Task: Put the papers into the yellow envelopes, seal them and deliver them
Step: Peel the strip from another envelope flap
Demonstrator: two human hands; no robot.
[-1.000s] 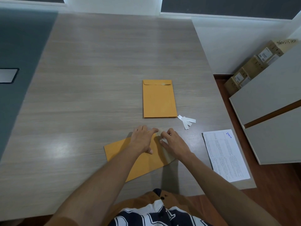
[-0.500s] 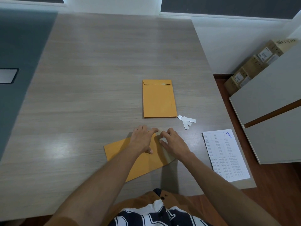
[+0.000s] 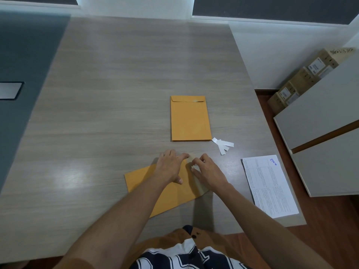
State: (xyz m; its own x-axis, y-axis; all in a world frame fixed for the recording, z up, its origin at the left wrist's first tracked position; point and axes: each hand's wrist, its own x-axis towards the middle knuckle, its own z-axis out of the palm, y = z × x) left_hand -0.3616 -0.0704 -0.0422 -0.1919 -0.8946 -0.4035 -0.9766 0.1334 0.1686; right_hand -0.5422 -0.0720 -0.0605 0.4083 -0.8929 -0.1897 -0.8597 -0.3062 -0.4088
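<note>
A yellow envelope (image 3: 143, 181) lies tilted on the near part of the wooden table (image 3: 97, 113). My left hand (image 3: 171, 166) presses flat on it, fingers spread. My right hand (image 3: 206, 172) pinches at the envelope's pale flap end (image 3: 202, 186), where a small white strip shows between the fingertips. A second yellow envelope (image 3: 189, 119) lies flat farther away, its flap folded down. A printed white paper (image 3: 269, 185) rests near the table's right edge.
Several small white peeled strips (image 3: 222, 144) lie just right of the far envelope. Grey cabinets (image 3: 320, 133) stand to the right, with cardboard boxes (image 3: 303, 78) behind them. The table's right edge runs close by the paper.
Both hands stay on the near envelope; only my right hand's fingers shift slightly at the flap.
</note>
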